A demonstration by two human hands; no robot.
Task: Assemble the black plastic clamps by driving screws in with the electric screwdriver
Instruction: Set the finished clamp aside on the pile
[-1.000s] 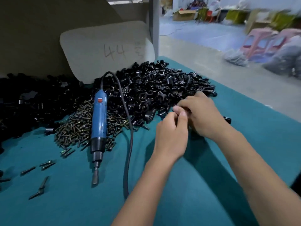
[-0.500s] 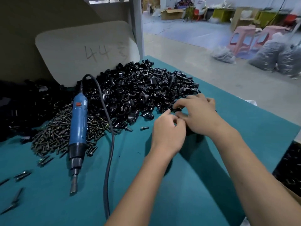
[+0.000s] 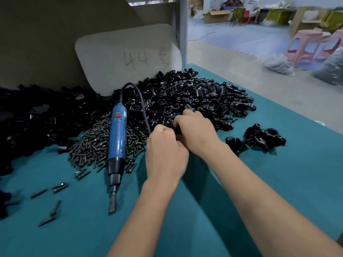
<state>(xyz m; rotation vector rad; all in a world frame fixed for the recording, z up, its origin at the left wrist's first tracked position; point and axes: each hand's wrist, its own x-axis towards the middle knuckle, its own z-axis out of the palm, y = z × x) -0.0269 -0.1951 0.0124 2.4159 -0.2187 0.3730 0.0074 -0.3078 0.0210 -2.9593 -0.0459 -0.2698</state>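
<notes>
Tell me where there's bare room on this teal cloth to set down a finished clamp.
Bare teal cloth lies right of the right hand's forearm, below the small clamp cluster. More lies between the screwdriver and the left hand's arm. Crowded: clamp pile, screw pile.

Grey floor (image 3: pixel 241 58), pink stools (image 3: pixel 304 47)

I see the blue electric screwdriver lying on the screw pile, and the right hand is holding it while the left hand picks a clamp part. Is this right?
Not quite. In the head view the blue electric screwdriver does lie on the screw pile, but no hand holds it. The right hand and the left hand are together at the edge of the black clamp parts, both gripping a small black piece between them.
</notes>
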